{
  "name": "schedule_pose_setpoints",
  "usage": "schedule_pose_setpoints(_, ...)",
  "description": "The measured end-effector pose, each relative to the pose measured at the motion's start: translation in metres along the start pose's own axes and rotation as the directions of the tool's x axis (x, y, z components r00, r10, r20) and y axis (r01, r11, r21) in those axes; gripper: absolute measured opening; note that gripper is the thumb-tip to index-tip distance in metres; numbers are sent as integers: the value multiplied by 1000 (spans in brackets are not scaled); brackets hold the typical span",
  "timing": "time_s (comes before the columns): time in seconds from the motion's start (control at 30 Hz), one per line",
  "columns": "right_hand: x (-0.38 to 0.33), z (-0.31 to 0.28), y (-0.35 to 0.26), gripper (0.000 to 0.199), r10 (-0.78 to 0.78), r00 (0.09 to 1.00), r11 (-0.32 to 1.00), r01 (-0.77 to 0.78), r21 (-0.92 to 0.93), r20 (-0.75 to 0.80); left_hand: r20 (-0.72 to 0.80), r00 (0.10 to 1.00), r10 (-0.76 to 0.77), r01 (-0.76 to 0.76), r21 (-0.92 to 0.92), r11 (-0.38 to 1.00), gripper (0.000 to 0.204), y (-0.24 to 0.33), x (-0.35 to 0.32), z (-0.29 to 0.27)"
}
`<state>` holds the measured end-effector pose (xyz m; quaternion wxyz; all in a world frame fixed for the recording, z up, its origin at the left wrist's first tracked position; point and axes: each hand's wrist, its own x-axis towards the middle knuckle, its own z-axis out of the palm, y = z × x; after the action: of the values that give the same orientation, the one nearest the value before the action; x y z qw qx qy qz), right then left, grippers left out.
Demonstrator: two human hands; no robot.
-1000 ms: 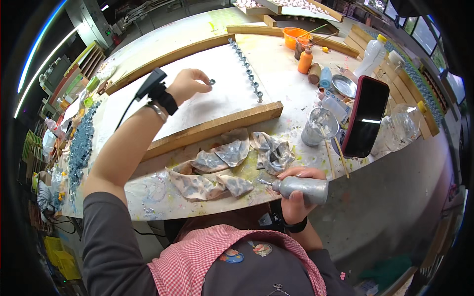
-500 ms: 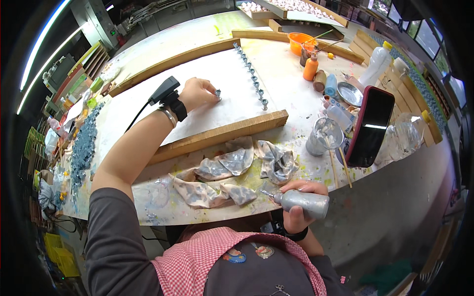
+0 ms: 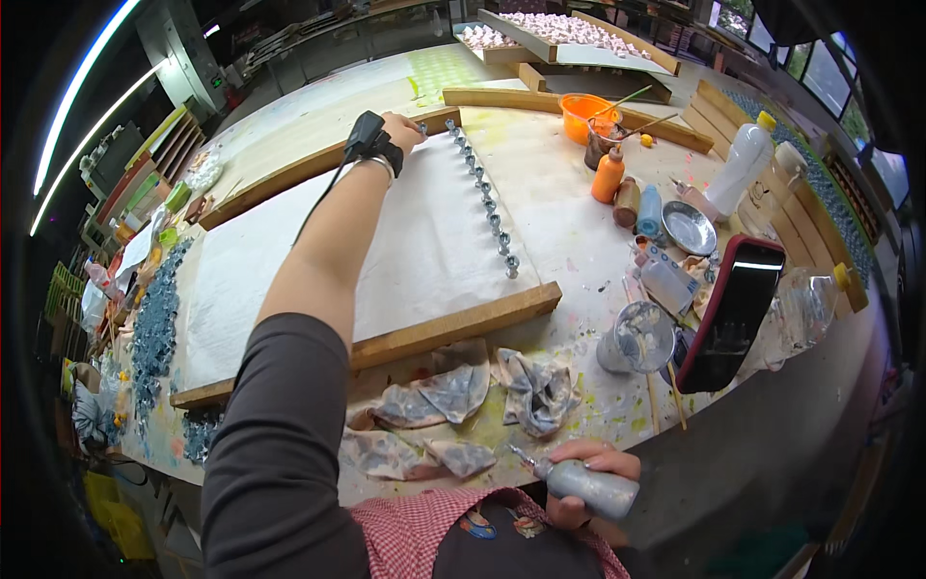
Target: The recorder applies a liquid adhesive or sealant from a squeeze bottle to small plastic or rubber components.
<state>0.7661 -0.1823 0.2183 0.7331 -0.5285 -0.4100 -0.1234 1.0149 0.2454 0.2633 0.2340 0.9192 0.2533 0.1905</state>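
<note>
The worktop (image 3: pixel 569 261) spreads widest before me, paint-spotted, and on it lies a white sheet (image 3: pixel 260 261) between a near wooden bar (image 3: pixel 458 326) and a far wooden bar (image 3: pixel 309 176). At the left edge sits a long heap of blue-grey pieces (image 3: pixel 154 333). A phone (image 3: pixel 735 314) stands tilted at the right, near a clear cup (image 3: pixel 637 340) smeared with grey, and stained rags (image 3: pixel 535 391) lie crumpled in front of the near bar. Beyond the cup is an orange bowl (image 3: pixel 582 118). My right hand (image 3: pixel 606 460) is wrapped around a silver bottle (image 3: pixel 596 490), its nozzle pointing left, near the rags. A row of pieces (image 3: pixel 487 205) runs down the sheet's right side. Beside its far end, my left hand (image 3: pixel 400 133) pinches one small piece (image 3: pixel 422 127) at the fingertips; whether it touches the sheet, I cannot tell
</note>
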Motion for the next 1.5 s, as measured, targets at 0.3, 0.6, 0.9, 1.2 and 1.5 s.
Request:
schedule_pose_setpoints(0.3, 7, 4, 2, 51, 17, 1000, 1000, -17, -24, 19, -102, 994, -22, 24, 21, 999, 23, -1, 31, 45)
schedule_pose_setpoints(0.6, 6, 5, 4, 52, 3, 999, 999, -2, -32, 33, -162, 987, 13, 7, 120, 993, 25, -5, 27, 45)
schedule_pose_setpoints(0.9, 2, 10, -1, 46, 12, 999, 993, -17, -116, -40, -16, 999, -33, 34, 74, 997, 29, -4, 30, 38)
schedule_pose_setpoints(1.2, 0, 8, 0, 46, -5, 1000, 982, 4, -191, -3, -152, 987, 54, -29, 163, 986, 26, -7, 27, 45)
schedule_pose_setpoints(1.5, 3, 7, 2, 48, -17, 999, 985, 22, -169, 35, -58, 998, 19, -12, 117, 993, 23, 2, 27, 37)
